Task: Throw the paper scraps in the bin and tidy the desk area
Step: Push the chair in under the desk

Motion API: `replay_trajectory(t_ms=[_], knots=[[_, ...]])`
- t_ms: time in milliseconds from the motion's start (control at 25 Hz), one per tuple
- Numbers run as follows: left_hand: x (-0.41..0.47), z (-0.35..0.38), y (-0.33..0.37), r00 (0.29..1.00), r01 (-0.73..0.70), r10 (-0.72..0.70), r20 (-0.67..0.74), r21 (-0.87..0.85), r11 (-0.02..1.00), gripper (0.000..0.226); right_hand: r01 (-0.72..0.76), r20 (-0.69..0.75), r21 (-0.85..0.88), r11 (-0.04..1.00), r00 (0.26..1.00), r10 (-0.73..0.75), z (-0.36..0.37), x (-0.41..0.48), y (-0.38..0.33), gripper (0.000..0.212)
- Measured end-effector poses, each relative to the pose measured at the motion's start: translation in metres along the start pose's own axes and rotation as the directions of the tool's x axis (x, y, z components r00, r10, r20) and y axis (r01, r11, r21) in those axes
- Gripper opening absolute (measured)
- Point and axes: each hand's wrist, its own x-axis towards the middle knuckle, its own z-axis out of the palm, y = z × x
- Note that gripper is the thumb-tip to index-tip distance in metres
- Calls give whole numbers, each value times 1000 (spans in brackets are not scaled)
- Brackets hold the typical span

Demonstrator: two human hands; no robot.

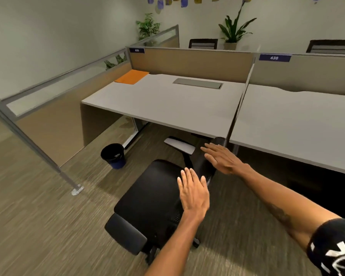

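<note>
I see the bin (113, 156), black with a blue base, standing on the carpet (38, 216) at centre left of the frame, near the desk (167, 104) side. Something small and pale lies inside it. The desk top is pale grey, with an orange sheet (131, 77) at its upper left corner. My left hand (193, 193) is flat, fingers straight, over the chair (151, 196) seat, holding nothing. My right hand (221, 158) is spread at the chair back; if it touches, I cannot tell.

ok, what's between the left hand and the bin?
From the left hand, the head view shows the chair's black seat, then bare carpet up to the bin.
</note>
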Motion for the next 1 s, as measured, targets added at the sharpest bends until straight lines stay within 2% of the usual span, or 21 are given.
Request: replay_trajectory(t_ms=[80,200,320,400,520,760,1000], knots=[[-5,11,10,998,47,-48,36,33,998,66,41,52,-53,998,998,-39,7,1,10,55],[-8,22,15,997,71,-74,38,68,995,67,85,50,-117,990,996,-79,20,2,20,58],[-5,23,11,998,51,-49,-28,85,995,66,141,50,-157,978,990,-135,20,9,25,62],[-2,22,7,995,20,-9,-98,121,992,61,192,80,-179,965,980,-180,15,16,25,65],[1,19,-1,991,-13,35,-129,166,986,56,244,151,-183,952,964,-218,9,24,22,70],[11,4,-37,985,-66,98,-144,210,975,56,333,206,-160,929,932,-298,7,40,7,89],[31,-23,-105,994,-65,83,-76,218,974,63,394,259,-190,899,904,-341,16,64,-31,91]])
